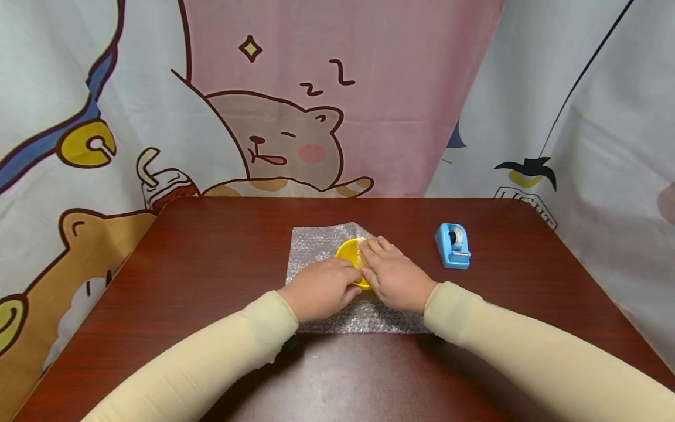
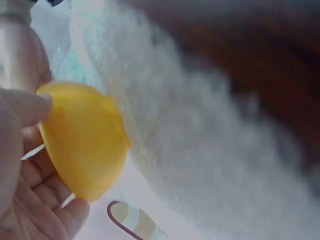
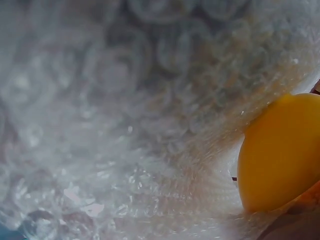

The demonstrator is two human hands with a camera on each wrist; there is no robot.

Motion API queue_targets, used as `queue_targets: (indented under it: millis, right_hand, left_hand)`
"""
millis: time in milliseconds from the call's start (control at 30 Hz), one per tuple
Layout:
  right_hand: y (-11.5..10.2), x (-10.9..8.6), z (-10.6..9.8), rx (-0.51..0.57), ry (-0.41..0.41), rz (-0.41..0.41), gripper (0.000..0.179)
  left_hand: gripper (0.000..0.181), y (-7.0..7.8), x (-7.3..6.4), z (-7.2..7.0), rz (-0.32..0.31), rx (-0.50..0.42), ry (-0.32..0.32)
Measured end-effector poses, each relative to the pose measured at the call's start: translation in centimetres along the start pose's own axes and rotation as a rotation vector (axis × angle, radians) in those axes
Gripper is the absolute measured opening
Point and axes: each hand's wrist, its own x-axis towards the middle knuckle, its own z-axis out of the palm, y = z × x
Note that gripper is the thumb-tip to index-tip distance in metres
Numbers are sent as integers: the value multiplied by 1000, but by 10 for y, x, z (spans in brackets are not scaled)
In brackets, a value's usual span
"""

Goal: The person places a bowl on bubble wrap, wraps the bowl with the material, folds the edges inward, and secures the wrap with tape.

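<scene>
The person's left hand is clamped on the rim of a smooth, yellow, round bowl at about 8 o'clock, thumb and curled fingers on either side of its wall; the right hand lies at about 4 o'clock with its fingers extended and close together, pressing clear, silvery bubble wrap over the bowl's near-3-o'clock edge; the two hands meet or nearly meet at the bowl's 5 o'clock, and whether they touch cannot be told. The bowl sits on the sheet of bubble wrap, which spreads beneath it towards 11 o'clock and 5 o'clock; cream long sleeves cover both forearms. Well apart from the bowl, towards 3 o'clock, stands a light-blue tape dispenser with a clear roll; all rest on a dark reddish-brown, wood-grained table; beyond its far edge, at 12 o'clock, hangs a cartoon-printed fabric curtain, its sleeping bear at 11 o'clock.
</scene>
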Motion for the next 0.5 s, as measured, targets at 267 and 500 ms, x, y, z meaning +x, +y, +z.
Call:
queue_targets:
  millis: [267, 500]
  right_hand:
    - [-3, 2, -4, -8, -40, 37, 64]
    - [-5, 2, -6, -10, -51, 52, 67]
  left_hand:
    - [34, -24, -3, -6, -74, -135, 80]
    - [46, -45, -4, -15, -260, -47, 51]
